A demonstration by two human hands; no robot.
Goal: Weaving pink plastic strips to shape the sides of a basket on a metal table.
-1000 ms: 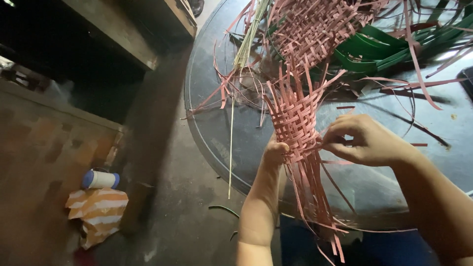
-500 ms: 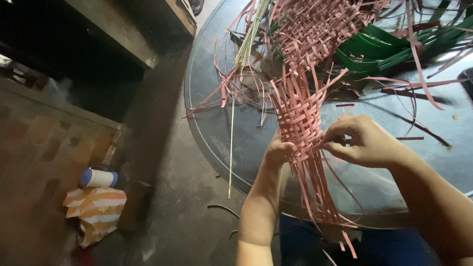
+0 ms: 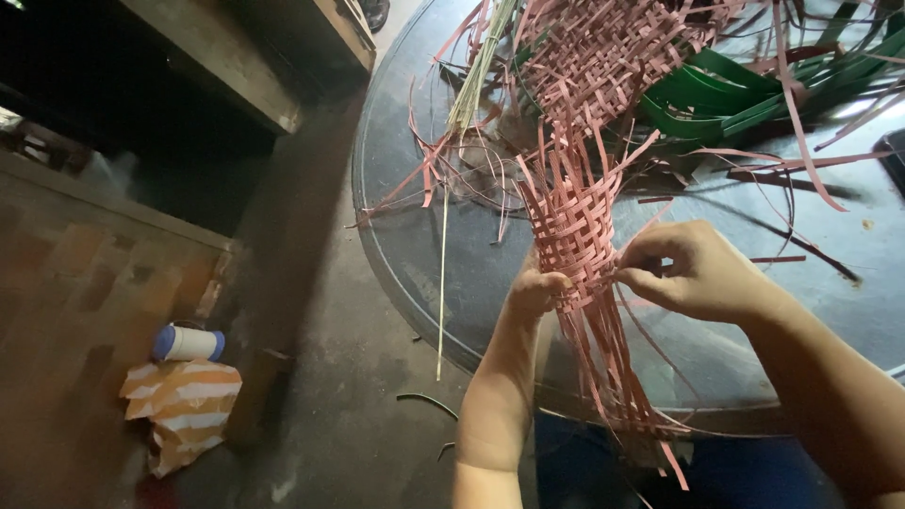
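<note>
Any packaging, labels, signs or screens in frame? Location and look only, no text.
Striped bag or wrapper: on the floor at lower left, crumpled, orange and white stripes.
Spool or small container: lying on its side just above the bag, a white cylinder with blue ends; too small to tell if it bears a label.
Dark flat object: at the right edge on the round table, mostly cut off; cannot tell whether it is a screen.
No signs visible.
</note>
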